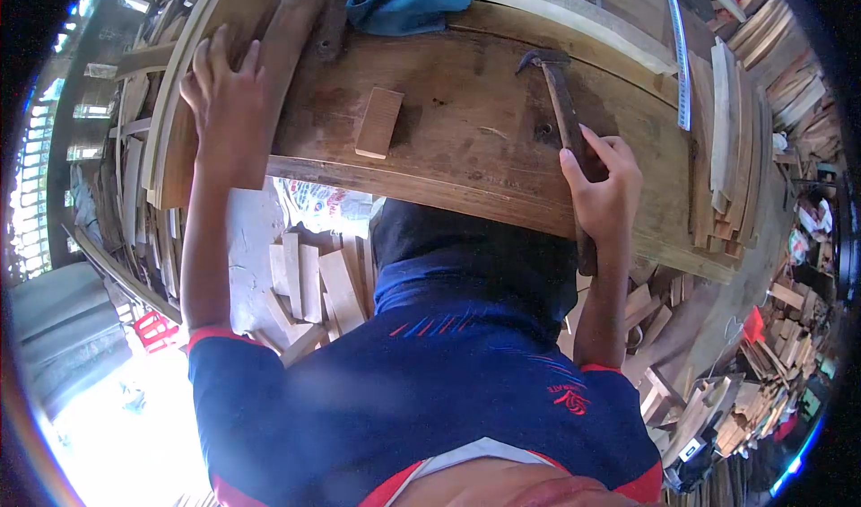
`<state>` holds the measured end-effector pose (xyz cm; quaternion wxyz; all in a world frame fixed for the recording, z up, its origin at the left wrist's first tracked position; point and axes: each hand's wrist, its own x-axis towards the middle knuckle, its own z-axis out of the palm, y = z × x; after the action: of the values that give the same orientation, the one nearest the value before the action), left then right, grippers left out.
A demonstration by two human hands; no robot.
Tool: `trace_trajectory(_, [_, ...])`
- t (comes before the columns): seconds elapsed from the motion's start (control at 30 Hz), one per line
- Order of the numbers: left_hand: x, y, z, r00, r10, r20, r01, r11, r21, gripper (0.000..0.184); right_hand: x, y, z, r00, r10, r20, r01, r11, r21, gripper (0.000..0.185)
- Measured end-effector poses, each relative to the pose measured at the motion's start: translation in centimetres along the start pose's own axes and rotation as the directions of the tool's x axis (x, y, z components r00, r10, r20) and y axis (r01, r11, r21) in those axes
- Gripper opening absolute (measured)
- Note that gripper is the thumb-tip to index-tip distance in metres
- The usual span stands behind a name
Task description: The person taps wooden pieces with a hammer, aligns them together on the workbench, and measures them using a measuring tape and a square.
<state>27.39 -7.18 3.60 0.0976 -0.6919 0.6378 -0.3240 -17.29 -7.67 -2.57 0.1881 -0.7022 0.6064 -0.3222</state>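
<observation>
My right hand [607, 184] is closed round the wooden handle of a hammer [563, 103]. The hammer's dark metal head points away from me over the bench top, and the handle's end sticks out past the front edge. At the left, my left hand [226, 103] lies on stacked wooden boards [182, 121], its fingers spread and holding nothing. Between the hands, a small wooden block [379, 123] rests on the brown workbench [430, 161].
A crumpled blue cloth [413, 0] lies at the bench's far side. Beyond the hammer are a pale wooden strip [574, 21] and a metal ruler [678, 54]. Stacked planks [731, 139] stand at the right. Offcuts [314, 283] lie below the bench.
</observation>
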Motion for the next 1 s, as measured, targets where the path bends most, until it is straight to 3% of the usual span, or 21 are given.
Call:
trace_trajectory(0.07, [0.2, -0.6, 1.3, 0.999, -0.040, -0.007, 0.040, 0.998, 0.043, 0.040, 0.1, -0.1, 0.1, 1.000, 0.004, 0.000, -0.004, 1.000, 0.000, 0.042])
trace_trajectory(0.17, [-0.6, 0.4, 2.0, 0.999, 0.054, 0.010, -0.054, 0.991, 0.119, 0.038, 0.1, -0.2, 0.0, 1.000, -0.007, -0.003, 0.007, 1.000, 0.003, 0.041])
trace_trajectory(0.27, [-0.7, 1.5, 1.3, 0.997, -0.014, 0.074, 0.009, 0.998, 0.066, 0.037, 0.1, 0.1, 0.1, 1.000, -0.024, -0.008, 0.024, 1.000, -0.014, 0.041])
trace_trajectory(0.37, [-1.0, 2.4, 2.2, 0.998, -0.049, 0.032, 0.049, 0.999, 0.006, 0.040, 0.1, 0.2, 0.2, 1.000, -0.008, 0.006, 0.008, 1.000, 0.001, 0.041])
trace_trajectory(0.67, [-1.3, 1.8, 3.9, 0.994, -0.074, 0.086, 0.080, 0.994, -0.072, 0.041, 0.3, 0.3, -0.4, 0.999, -0.027, 0.038, 0.027, 1.000, 0.000, 0.041])
trace_trajectory(0.77, [-1.4, 2.1, 3.6, 0.984, -0.096, 0.152, 0.116, 0.984, -0.133, 0.048, 0.7, 0.0, -1.7, 0.994, 0.013, 0.108, -0.017, 0.999, 0.036, 0.042])
trace_trajectory(0.9, [-2.3, 4.8, 0.0, 0.998, -0.064, -0.017, 0.055, 0.943, -0.328, 0.047, 0.9, 1.0, -4.1, 0.985, -0.051, 0.166, 0.069, 0.992, -0.108, 0.041])
trace_trajectory(1.0, [-3.7, 7.2, -0.8, 0.987, -0.002, -0.160, -0.094, 0.801, -0.591, 0.049, 0.7, 1.8, -6.9, 0.975, -0.034, 0.221, 0.081, 0.975, -0.208, 0.038])
